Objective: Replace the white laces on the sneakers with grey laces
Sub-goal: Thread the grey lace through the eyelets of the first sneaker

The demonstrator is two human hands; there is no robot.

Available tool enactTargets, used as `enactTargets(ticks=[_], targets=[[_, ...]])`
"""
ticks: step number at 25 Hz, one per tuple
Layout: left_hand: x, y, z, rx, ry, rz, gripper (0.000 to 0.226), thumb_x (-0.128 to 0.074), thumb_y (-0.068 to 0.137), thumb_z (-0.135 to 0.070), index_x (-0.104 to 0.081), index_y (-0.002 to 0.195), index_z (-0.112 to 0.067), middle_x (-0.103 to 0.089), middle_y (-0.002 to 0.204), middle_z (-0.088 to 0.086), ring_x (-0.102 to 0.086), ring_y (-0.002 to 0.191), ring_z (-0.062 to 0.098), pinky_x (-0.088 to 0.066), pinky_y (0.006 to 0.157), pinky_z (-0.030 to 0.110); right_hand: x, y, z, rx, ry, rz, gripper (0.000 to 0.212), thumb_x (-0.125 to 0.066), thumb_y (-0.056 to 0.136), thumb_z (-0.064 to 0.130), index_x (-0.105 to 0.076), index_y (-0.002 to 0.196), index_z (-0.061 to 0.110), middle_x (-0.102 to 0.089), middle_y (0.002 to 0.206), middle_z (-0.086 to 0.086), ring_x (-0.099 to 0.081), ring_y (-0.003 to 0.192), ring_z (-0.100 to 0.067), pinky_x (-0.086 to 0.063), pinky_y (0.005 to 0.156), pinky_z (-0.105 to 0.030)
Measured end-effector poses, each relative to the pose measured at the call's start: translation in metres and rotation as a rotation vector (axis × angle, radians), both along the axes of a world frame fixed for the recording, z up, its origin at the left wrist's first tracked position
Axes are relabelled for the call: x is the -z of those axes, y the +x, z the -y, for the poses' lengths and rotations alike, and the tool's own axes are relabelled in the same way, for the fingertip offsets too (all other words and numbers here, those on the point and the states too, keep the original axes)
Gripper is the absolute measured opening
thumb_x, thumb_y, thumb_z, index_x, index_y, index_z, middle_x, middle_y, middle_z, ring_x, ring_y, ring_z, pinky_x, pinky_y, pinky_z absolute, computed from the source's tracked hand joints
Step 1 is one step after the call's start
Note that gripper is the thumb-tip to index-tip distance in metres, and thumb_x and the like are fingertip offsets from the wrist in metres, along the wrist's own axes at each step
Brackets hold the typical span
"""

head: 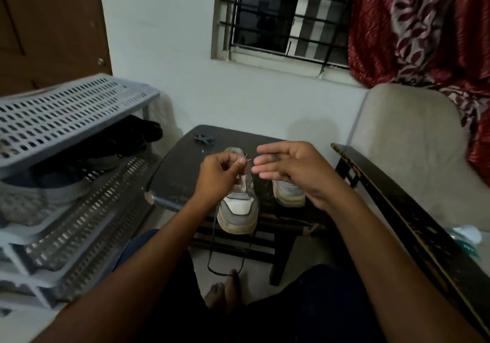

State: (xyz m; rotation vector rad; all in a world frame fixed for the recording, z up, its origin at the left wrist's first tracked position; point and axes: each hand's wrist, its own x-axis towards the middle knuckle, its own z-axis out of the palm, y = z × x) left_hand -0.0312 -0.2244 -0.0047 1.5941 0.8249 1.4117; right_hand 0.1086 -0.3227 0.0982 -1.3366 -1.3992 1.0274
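Two grey-and-white sneakers stand on a small dark table (175,173), toes toward me. Over the left sneaker (238,210), my left hand (222,173) pinches the end of a grey lace (213,250) just above the eyelets. That lace hangs off the table's front edge in a long loop down to the floor by my foot. My right hand (286,167) hovers beside it with fingers straight and spread, holding nothing, and hides most of the right sneaker (290,193). A second bundled grey lace (203,139) lies at the table's far side.
A grey perforated plastic shoe rack (66,120) with shoes on its shelves stands close on the left. On the right are a dark wooden bench (397,210) and a beige cushioned seat (413,141). A wall with a barred window is behind the table.
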Motion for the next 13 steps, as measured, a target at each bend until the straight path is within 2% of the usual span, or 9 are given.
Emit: enactTargets(ticks=[3,7,10,13], targets=[[-0.003,-0.006,0.001,-0.033,-0.028,-0.08,0.016,-0.064,0.093,-0.011,-0.071,0.079,-0.011,-0.07,0.076,0.016,-0.065,0.067,0.024,-0.059,0.066,0.039,-0.002,0.0,0.006,0.015,-0.012,0.037,0.034,-0.045,0.092,-0.014,-0.057,0.123,-0.005,-0.067,0.107,-0.022,-0.071,0.086,-0.02,-0.058,0.072,-0.021],[-0.005,-0.011,0.007,-0.034,-0.031,-0.075,0.019,-0.062,0.094,-0.009,-0.069,0.077,-0.012,-0.068,0.076,0.014,-0.064,0.07,0.022,-0.058,0.067,0.035,-0.002,-0.005,0.014,-0.02,-0.04,0.071,0.037,-0.039,0.092,-0.015,-0.056,0.123,-0.003,-0.066,0.111,-0.021,-0.07,0.095,-0.022,-0.057,0.081,-0.024],[0.001,-0.015,0.009,-0.042,-0.033,-0.068,0.018,-0.062,0.095,-0.01,-0.069,0.079,-0.008,-0.069,0.077,0.019,-0.065,0.07,0.022,-0.06,0.069,0.039,0.001,-0.008,0.016,-0.017,-0.006,0.086,0.028,-0.041,0.097,-0.01,-0.058,0.118,-0.005,-0.066,0.104,-0.021,-0.069,0.09,-0.024,-0.058,0.076,-0.021],[0.008,-0.016,0.009,-0.054,-0.029,-0.078,0.019,-0.062,0.094,-0.011,-0.07,0.078,-0.006,-0.07,0.079,0.022,-0.065,0.068,0.022,-0.058,0.069,0.042,0.008,-0.014,0.014,0.07,0.075,0.182,0.022,-0.043,0.099,-0.003,-0.062,0.106,-0.009,-0.067,0.087,-0.02,-0.07,0.072,-0.02,-0.059,0.067,-0.022]])
